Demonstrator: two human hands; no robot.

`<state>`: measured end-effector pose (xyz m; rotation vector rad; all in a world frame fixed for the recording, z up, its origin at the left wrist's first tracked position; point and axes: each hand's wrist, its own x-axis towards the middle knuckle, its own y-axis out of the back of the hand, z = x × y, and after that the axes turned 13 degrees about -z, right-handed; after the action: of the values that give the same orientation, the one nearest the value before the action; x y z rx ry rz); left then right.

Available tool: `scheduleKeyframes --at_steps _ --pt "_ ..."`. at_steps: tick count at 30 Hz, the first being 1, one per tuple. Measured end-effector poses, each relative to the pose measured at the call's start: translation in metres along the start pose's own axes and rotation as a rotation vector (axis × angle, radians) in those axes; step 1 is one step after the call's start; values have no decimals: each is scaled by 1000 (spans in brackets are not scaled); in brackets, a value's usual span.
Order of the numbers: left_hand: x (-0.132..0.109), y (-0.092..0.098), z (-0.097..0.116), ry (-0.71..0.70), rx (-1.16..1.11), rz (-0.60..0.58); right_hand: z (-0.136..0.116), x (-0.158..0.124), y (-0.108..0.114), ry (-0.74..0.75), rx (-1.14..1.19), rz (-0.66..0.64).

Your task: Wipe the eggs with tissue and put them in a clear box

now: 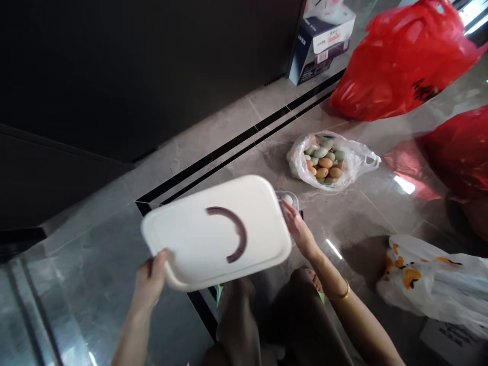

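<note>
My left hand (150, 279) grips the near left corner of a white rectangular lid (217, 231) with a dark curved mark on top, held tilted above the floor. My right hand (299, 229) reaches past the lid's right edge toward a clear container (287, 198) that is mostly hidden under the lid; something pale shows inside it. The right fingers are partly hidden by the lid. A gold bangle sits on my right wrist. A clear plastic bag of brown and pale green eggs (328, 161) lies open on the floor beyond.
Grey tiled floor with a black sliding track (244, 140) running diagonally. A dark cabinet front fills the upper left. Red plastic bags (404, 61) lie at the upper right, a white printed bag (430, 279) at the right, a blue-white carton (322, 43) at the top. My knees are below.
</note>
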<state>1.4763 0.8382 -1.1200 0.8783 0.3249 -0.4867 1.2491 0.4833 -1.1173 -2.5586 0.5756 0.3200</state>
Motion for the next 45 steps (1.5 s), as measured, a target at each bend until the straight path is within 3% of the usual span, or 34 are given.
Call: scheduleKeyframes --at_steps 5,10,16,21,26,33,39,45 --pt "28 -55 66 -136 67 -291 6 -32 30 -72 -25 233" --pt "47 -82 73 -182 37 -329 14 -18 41 -71 -19 315" --pt "59 -84 60 -136 17 -324 23 3 46 0 31 306" --pt "63 -88 57 18 -81 -274 27 6 49 46 82 272" --pt "54 -94 74 148 -320 -322 43 8 54 2 80 350" --pt "41 -99 108 372 -362 -269 61 -5 50 36 3 350" --pt "38 -102 122 396 -343 -179 48 -14 47 -51 -167 323" --pt "39 -99 123 395 -271 -173 42 -18 43 -90 -234 338"
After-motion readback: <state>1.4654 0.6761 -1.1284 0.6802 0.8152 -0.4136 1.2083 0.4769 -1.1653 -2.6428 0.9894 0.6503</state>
